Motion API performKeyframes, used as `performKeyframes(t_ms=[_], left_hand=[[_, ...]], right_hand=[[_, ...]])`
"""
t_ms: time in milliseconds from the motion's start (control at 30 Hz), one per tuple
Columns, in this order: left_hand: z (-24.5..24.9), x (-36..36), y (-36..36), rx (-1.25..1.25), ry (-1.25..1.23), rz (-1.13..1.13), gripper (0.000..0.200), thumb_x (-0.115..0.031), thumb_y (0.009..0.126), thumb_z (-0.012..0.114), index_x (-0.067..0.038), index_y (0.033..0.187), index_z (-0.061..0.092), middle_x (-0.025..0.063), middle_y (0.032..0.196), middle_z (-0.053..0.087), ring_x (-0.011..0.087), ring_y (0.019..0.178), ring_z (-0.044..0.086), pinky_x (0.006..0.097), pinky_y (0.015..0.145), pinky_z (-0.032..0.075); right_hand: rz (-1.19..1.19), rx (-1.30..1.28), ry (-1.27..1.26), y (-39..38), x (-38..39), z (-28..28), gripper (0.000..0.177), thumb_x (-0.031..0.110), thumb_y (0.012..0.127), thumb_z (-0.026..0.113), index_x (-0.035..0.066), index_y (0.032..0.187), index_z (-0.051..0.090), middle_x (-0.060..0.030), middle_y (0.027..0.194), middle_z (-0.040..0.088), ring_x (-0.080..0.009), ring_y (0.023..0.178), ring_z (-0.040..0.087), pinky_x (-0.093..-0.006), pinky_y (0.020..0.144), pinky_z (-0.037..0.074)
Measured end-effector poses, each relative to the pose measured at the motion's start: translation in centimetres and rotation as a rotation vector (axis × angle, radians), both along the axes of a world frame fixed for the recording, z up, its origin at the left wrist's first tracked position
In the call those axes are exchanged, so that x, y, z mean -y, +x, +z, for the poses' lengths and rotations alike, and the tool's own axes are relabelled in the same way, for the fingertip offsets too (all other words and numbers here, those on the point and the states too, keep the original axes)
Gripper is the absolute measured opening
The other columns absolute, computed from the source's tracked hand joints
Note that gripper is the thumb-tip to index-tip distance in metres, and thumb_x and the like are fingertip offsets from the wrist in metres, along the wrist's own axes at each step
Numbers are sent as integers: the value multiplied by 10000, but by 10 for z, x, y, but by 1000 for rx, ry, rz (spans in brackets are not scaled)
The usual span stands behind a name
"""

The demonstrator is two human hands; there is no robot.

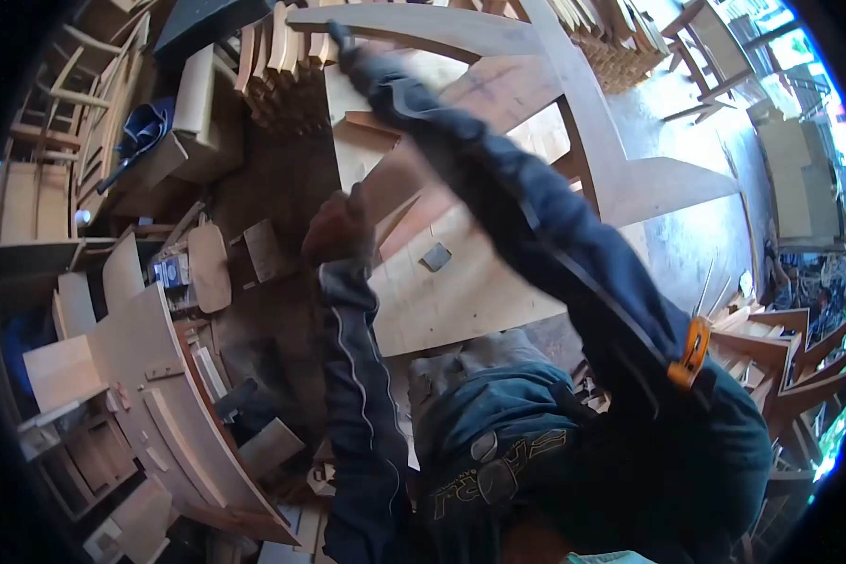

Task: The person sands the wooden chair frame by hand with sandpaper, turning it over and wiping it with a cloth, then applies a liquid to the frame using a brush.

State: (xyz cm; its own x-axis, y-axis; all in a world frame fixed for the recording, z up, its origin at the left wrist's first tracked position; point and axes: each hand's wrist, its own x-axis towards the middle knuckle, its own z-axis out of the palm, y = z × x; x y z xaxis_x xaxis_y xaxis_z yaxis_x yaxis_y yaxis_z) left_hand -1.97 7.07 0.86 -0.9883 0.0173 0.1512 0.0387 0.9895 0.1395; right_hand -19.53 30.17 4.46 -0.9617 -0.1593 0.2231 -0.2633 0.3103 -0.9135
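Note:
My left hand (341,228) is at the left edge of the pale worktop (479,287), its fingers curled at the near end of a flat wooden board (498,94) that slants away to the upper right. My right arm reaches across the worktop. At its end my right hand (348,58) is smeared by motion, close to the tip of a curved wooden frame (423,23); I cannot tell what its fingers hold. The frame widens into a pointed wing (667,186) at the right. A small grey square (435,257) lies on the worktop between my arms.
Stacked curved wooden parts (287,56) stand beyond the worktop. At the left are a carton (193,141), a leaning panel (164,357) and wood offcuts. Chair frames (790,367) crowd the right side, and a chair (710,56) stands at the far right.

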Motion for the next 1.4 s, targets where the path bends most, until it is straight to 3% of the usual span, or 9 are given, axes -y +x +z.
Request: performKeyframes(t_ms=[300, 533, 667, 700, 800, 867, 1000, 1200, 1400], left_hand=[[39, -11, 4, 184, 299, 227, 497, -486, 874, 274, -96, 832, 579, 159, 868, 604, 364, 830, 564, 465, 690, 439], [31, -10, 2, 218, 252, 211, 450, -475, 861, 328, -116, 814, 595, 141, 822, 619, 359, 756, 589, 462, 639, 453], [29, -3, 3, 121, 324, 192, 454, -477, 866, 331, -108, 801, 588, 154, 807, 614, 369, 757, 581, 466, 630, 452], [36, -5, 5, 167, 301, 210, 469, -480, 871, 317, -101, 806, 584, 165, 818, 610, 379, 784, 573, 469, 652, 452], [32, -6, 2, 168, 319, 200, 478, -480, 876, 310, -91, 816, 582, 178, 829, 605, 387, 802, 566, 472, 668, 448], [26, -5, 0, 136, 345, 174, 476, -478, 876, 315, -89, 818, 583, 179, 828, 604, 388, 793, 566, 472, 664, 446], [23, -3, 2, 139, 333, 175, 481, -485, 872, 314, -91, 823, 586, 175, 833, 606, 382, 783, 570, 464, 661, 447], [38, -6, -1, 258, 310, 232, 550, -538, 859, 272, -101, 940, 594, 215, 900, 596, 410, 871, 547, 466, 734, 437], [33, -2, -1, 202, 332, 223, 550, -530, 858, 281, -93, 991, 586, 207, 937, 594, 395, 910, 541, 452, 769, 431]], right_hand=[[-134, -178, 455, 88, -103, 70, 226, 155, 841, 473, 74, 1022, 580, -66, 895, 594, -174, 836, 554, -287, 777, 435], [139, -404, 639, 89, 11, 67, 218, 148, 822, 503, 92, 1013, 593, -75, 936, 601, -199, 890, 563, -298, 802, 435], [173, -338, 407, 72, -16, 98, 216, 144, 812, 521, 103, 1008, 600, -81, 960, 606, -213, 920, 568, -304, 816, 434], [66, 237, -311, 63, -42, 83, 198, 106, 826, 483, 53, 980, 595, -76, 927, 611, -166, 905, 575, -290, 783, 450], [-255, -456, 253, 34, -138, 49, 75, 150, 784, 524, 107, 800, 583, -129, 841, 606, -163, 586, 516, -245, 460, 393], [-117, -199, 414, 44, -193, 28, 208, 129, 858, 423, 52, 951, 593, -63, 889, 617, -157, 790, 578, -285, 723, 463], [219, 326, 1304, 159, -152, 104, 193, 236, 791, 547, 141, 942, 621, -88, 845, 636, -217, 766, 612, -330, 695, 477], [-58, -121, 640, 152, -150, 91, 164, 202, 792, 555, 62, 789, 641, -49, 730, 626, -168, 734, 598, -294, 669, 472], [-37, -71, 617, 182, -156, 58, 173, 190, 796, 556, 35, 815, 631, -66, 770, 628, -162, 720, 595, -281, 644, 474]])
